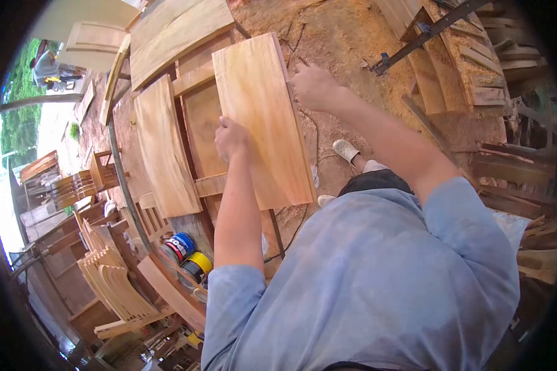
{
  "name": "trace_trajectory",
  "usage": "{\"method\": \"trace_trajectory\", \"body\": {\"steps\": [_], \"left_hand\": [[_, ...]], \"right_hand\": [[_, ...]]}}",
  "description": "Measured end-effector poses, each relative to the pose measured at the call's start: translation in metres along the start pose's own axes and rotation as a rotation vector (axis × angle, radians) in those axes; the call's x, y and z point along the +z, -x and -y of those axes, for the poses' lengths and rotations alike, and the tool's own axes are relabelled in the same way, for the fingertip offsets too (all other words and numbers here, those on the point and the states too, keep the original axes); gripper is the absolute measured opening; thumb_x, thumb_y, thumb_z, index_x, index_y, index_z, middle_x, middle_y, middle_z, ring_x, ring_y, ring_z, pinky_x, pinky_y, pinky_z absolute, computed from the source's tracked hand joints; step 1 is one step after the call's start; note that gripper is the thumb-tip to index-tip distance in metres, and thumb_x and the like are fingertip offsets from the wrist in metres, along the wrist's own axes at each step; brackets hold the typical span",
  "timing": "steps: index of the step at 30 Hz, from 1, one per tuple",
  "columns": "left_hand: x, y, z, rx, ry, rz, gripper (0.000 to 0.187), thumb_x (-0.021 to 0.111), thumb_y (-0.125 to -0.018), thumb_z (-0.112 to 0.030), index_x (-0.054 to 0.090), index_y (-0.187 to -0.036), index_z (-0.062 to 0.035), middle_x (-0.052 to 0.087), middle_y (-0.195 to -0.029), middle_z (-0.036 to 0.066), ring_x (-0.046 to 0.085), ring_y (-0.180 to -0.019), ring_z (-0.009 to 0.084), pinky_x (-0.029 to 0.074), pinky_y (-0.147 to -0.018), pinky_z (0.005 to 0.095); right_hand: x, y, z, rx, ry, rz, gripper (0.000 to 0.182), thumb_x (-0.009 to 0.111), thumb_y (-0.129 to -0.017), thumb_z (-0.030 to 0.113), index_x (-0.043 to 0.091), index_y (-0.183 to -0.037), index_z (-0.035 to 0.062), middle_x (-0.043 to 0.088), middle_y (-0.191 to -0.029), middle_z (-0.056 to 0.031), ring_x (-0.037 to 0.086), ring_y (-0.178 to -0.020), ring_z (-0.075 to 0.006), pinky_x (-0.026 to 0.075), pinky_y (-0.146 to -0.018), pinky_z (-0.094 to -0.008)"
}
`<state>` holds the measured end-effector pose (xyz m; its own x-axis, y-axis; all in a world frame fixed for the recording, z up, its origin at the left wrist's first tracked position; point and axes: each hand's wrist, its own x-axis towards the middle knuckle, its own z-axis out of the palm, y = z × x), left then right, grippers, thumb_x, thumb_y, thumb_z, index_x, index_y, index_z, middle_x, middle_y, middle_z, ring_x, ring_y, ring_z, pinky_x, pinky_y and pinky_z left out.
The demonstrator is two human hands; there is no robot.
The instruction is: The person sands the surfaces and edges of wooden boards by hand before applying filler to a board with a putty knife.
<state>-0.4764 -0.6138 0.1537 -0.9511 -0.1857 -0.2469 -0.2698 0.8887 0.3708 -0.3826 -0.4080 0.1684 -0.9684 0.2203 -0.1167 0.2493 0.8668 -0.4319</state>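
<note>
A pale wooden board with streaky grain lies tilted across a wooden frame. My left hand is closed over the board's left edge, thumb on top. At its far right edge is my right hand, fingers curled, with a small dark tip sticking up beside them; I cannot tell what it holds. To the left of the frame's opening lies another wooden board. A wider wooden panel rests across the far end.
Paint cans stand low to the left of the frame, near stacked curved wooden pieces. A long metal clamp crosses planks at the upper right. Sawdust and a cable lie on the floor. Another person is far left.
</note>
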Motion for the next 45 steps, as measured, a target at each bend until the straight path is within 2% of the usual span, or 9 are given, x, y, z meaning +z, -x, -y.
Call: {"method": "trace_trajectory", "body": {"steps": [11,20,24,30,37,38,39,42,45], "left_hand": [[0.007,-0.004,0.007,-0.038,0.069,-0.051,0.062,0.030,-0.100,-0.044,0.070,-0.104,0.0035,0.066,-0.115,0.024,0.061,-0.111,0.0391,0.047,-0.095,0.0480],[0.020,0.004,0.051,0.345,0.623,-0.735,0.039,0.052,-0.096,-0.027,0.062,-0.079,0.0066,0.063,-0.089,0.015,0.060,-0.080,0.0323,0.047,-0.081,0.0431],[-0.097,0.125,0.010,0.594,1.623,-0.094,0.052,0.044,-0.103,-0.036,0.061,-0.072,0.0014,0.060,-0.070,0.009,0.057,-0.070,0.0212,0.046,-0.078,0.0393],[-0.213,0.287,0.000,1.970,1.812,0.375,0.048,0.028,-0.107,-0.044,0.030,-0.067,-0.0173,0.059,-0.061,0.009,0.050,-0.047,0.0194,0.054,-0.071,0.0547],[-0.196,0.371,0.025,1.622,2.529,0.583,0.052,0.049,-0.100,-0.049,0.033,-0.067,-0.0122,0.062,-0.079,0.013,0.051,-0.051,0.0220,0.027,-0.106,0.0720],[-0.197,0.333,0.013,2.339,2.159,0.512,0.050,0.048,-0.101,-0.048,0.034,-0.071,-0.0110,0.062,-0.081,0.013,0.053,-0.049,0.0213,0.024,-0.106,0.0745],[-0.200,0.347,0.025,2.344,2.147,0.454,0.050,0.048,-0.101,-0.048,0.034,-0.071,-0.0110,0.062,-0.081,0.013,0.053,-0.049,0.0213,0.024,-0.106,0.0745],[-0.221,0.399,0.070,1.581,2.678,0.612,0.046,0.041,-0.104,-0.045,0.034,-0.074,-0.0110,0.062,-0.072,0.015,0.057,-0.052,0.0219,0.020,-0.106,0.0763],[-0.220,0.407,0.101,1.804,2.545,0.612,0.045,0.037,-0.105,-0.045,0.034,-0.076,-0.0107,0.060,-0.061,0.014,0.056,-0.050,0.0211,0.021,-0.105,0.0771]], "right_hand": [[0.012,0.045,0.028,-0.137,0.159,0.339,0.024,0.061,-0.078,0.011,0.071,-0.098,0.0024,0.069,-0.103,-0.0211,0.067,-0.100,-0.0347,0.054,-0.087,-0.0446],[0.000,0.062,-0.085,0.180,-1.193,0.321,0.030,0.061,-0.086,0.012,0.067,-0.113,-0.0009,0.071,-0.104,-0.0155,0.070,-0.088,-0.0287,0.056,-0.079,-0.0385],[0.009,0.050,-0.083,0.243,-1.715,0.637,0.040,0.062,-0.091,0.017,0.058,-0.126,-0.0023,0.067,-0.119,-0.0130,0.065,-0.106,-0.0281,0.051,-0.097,-0.0440],[0.016,0.013,-0.048,0.033,-1.830,0.897,0.050,0.066,-0.089,0.023,0.052,-0.134,0.0070,0.066,-0.119,-0.0075,0.064,-0.106,-0.0237,0.052,-0.093,-0.0408],[0.010,-0.017,0.019,-0.183,-1.434,1.276,0.045,0.071,-0.080,0.011,0.055,-0.121,0.0015,0.063,-0.100,-0.0079,0.061,-0.088,-0.0228,0.058,-0.076,-0.0399],[0.016,-0.011,0.033,-0.163,-1.417,1.334,0.047,0.072,-0.077,0.010,0.055,-0.120,0.0006,0.063,-0.097,-0.0093,0.061,-0.087,-0.0241,0.060,-0.067,-0.0402],[0.021,-0.001,0.048,-0.163,-1.388,1.369,0.047,0.072,-0.077,0.010,0.055,-0.120,0.0006,0.063,-0.097,-0.0093,0.061,-0.087,-0.0241,0.060,-0.067,-0.0402],[0.034,0.046,0.099,-0.093,-1.395,1.407,0.049,0.073,-0.076,0.010,0.055,-0.120,-0.0008,0.064,-0.093,-0.0104,0.063,-0.082,-0.0233,0.060,-0.068,-0.0402],[0.063,0.078,0.141,-0.218,-1.245,1.609,0.057,0.075,-0.075,0.012,0.053,-0.125,-0.0038,0.067,-0.100,-0.0120,0.069,-0.086,-0.0235,0.058,-0.077,-0.0380]]}}
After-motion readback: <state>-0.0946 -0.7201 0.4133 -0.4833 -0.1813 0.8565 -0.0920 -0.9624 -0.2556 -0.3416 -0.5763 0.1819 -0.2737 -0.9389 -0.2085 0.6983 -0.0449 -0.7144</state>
